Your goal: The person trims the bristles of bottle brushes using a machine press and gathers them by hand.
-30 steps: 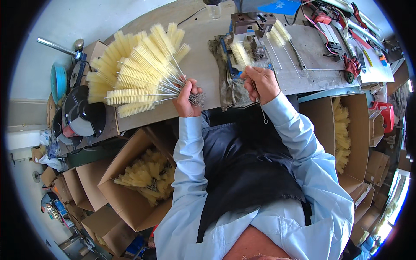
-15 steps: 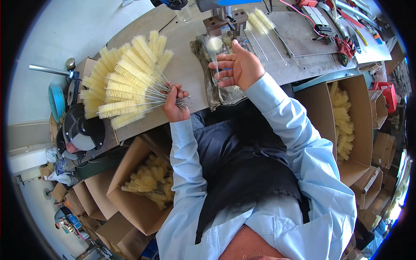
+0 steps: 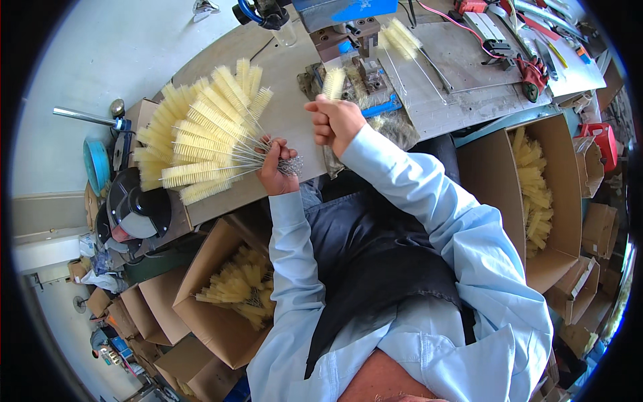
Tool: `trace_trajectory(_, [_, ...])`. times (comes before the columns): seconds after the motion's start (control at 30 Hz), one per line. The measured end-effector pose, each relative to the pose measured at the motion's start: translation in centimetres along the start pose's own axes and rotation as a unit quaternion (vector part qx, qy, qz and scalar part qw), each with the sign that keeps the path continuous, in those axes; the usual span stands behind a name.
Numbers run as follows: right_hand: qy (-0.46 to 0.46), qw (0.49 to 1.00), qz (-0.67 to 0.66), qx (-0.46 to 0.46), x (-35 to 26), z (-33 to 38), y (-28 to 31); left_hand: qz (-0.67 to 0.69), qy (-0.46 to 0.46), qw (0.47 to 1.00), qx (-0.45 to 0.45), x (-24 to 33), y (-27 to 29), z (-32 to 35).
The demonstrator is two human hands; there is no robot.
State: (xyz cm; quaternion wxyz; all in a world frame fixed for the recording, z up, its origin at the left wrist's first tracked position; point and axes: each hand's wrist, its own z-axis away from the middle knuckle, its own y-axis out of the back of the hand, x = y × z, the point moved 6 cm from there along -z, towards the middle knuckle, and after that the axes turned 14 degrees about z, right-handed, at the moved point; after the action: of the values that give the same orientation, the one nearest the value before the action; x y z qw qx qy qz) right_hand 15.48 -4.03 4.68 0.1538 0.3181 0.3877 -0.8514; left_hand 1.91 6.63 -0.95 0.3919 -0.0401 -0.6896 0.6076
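Note:
A fanned bunch of bottle brushes [image 3: 218, 130] with pale yellow bristles spreads leftward from my left hand [image 3: 278, 167]. That hand is wrapped round their thin wire stems, and the twisted wire ends poke out at its right. My right hand [image 3: 335, 124] is closed on a single bottle brush [image 3: 333, 84]. Its bristle head stands up beyond my fingers, while the stem is mostly hidden by the hand. Just past this brush sits a metal fixture [image 3: 368, 74] under the blue-topped press [image 3: 345, 20].
More brushes [image 3: 403, 40] lie on the bench [image 3: 462, 100] to the right, near a red-handled tool [image 3: 532, 77]. Cardboard boxes of brushes stand at the left [image 3: 191, 295] and right [image 3: 566, 201]. A black bench grinder [image 3: 137, 204] is at the bench's left end.
My right hand, spread open beside a blurred brush before, has moved left and closed on the brush. My left hand keeps its hold on the bunch.

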Motion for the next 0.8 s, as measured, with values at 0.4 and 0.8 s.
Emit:
trace_trajectory(0.4, [-0.033, 0.970, 0.145, -0.193, -0.4, 1.5, 2.4, -0.031, -0.020, 0.999, 0.021, 0.1, -0.8, 0.1])
trace_trajectory(0.8, [0.084, 0.992, 0.025, -0.090, -3.0, 2.6, 9.4, -0.029, -0.018, 0.999, 0.012, 0.3, -0.6, 0.4])
